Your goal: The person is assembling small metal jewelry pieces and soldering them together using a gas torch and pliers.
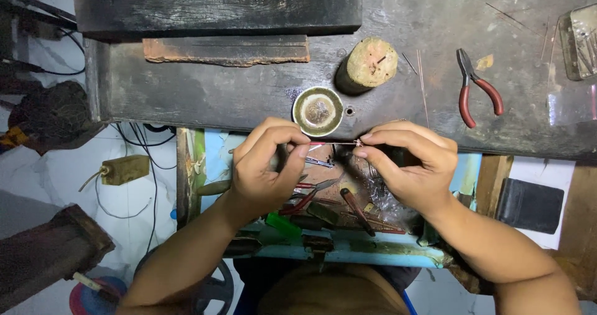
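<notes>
Both hands, left hand [264,166] and right hand [407,162], pinch a thin wire [336,143] between closed fingers, just below the round dish [318,111] on the desk [217,97]; pliers [476,88] right of it.

Both forearms come up from the bottom edge, bare, angled inward. Left hand [264,166] curled, thumb and forefinger pinched together at the tips. Right hand [410,162] mirrors it, fingertips pinched, pointing left. The two pinches nearly meet, knuckles up.
</notes>
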